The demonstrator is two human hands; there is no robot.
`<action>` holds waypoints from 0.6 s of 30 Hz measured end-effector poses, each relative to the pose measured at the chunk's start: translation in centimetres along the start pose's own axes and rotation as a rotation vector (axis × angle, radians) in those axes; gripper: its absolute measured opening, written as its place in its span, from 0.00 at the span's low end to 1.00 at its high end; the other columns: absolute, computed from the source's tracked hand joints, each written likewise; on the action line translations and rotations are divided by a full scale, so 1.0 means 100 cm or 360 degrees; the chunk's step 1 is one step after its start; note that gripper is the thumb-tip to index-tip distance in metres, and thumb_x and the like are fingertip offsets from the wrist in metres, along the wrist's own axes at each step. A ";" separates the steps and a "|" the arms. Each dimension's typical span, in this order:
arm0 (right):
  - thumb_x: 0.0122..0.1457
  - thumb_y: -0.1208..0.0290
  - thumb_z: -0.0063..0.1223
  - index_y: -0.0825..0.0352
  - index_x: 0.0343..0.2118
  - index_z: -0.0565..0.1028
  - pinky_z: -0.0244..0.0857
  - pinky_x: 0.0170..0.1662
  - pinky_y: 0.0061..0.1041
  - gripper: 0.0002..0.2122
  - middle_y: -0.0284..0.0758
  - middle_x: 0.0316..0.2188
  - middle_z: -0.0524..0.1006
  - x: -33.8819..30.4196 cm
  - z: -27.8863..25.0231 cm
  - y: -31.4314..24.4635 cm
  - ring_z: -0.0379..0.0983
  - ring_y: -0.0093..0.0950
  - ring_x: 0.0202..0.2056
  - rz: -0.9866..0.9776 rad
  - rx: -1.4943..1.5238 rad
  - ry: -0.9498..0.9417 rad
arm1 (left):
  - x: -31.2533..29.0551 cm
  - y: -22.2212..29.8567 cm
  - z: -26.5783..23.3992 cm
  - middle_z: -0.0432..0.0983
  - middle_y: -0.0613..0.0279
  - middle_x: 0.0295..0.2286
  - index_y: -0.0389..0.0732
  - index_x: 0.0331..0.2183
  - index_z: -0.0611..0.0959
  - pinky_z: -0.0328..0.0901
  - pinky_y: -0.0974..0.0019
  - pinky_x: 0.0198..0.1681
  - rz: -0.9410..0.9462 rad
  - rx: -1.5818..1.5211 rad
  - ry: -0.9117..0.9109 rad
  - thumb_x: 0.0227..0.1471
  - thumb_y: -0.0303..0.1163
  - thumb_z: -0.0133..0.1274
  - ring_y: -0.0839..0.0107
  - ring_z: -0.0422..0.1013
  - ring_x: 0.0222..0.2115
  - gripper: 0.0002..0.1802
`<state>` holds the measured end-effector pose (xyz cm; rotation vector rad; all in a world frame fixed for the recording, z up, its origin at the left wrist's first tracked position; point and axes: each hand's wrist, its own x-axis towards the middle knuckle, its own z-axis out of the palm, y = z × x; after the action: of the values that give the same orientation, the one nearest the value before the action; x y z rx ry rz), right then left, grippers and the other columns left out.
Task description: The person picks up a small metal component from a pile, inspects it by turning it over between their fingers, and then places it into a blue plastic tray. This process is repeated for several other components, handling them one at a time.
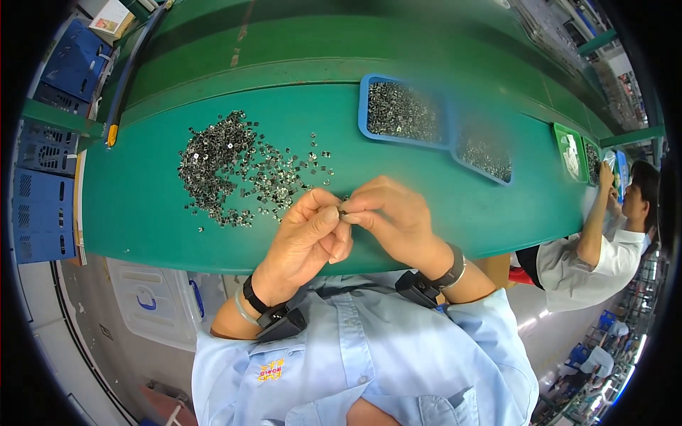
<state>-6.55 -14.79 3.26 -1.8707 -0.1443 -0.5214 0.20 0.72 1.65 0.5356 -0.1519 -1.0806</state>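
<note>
My left hand (312,231) and my right hand (394,216) meet above the near edge of the green table. Between their fingertips is a small dark part (342,212), pinched from both sides; its exact kind is too small to make out. Beyond my left hand lies a heap of small black and silver metal parts (213,163), with looser pieces (277,174) scattered toward the middle. Past my right hand stands a blue tray (364,106) filled with similar small parts.
A second blue tray (483,172) with small parts adjoins the first, partly blurred. At the far right, a co-worker in a white shirt (611,259) handles something near a green tray (561,135). Blue crates (42,213) stand at left; a clear plastic box (153,302) sits below the table.
</note>
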 end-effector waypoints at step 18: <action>0.48 0.77 0.59 0.66 0.27 0.75 0.66 0.29 0.24 0.04 0.34 0.26 0.76 -0.001 -0.001 0.010 0.72 0.28 0.28 -0.0018 -0.0080 -0.0046 | 0.000 0.015 0.004 0.70 0.62 0.20 0.39 0.29 0.72 0.58 0.74 0.18 -0.0106 0.0251 0.0081 0.55 0.34 0.49 0.75 0.65 0.17 0.09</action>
<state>-6.31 -15.28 2.39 -1.9279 -0.1623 -0.5098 1.24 1.09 2.72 0.7137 -0.1763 -1.1245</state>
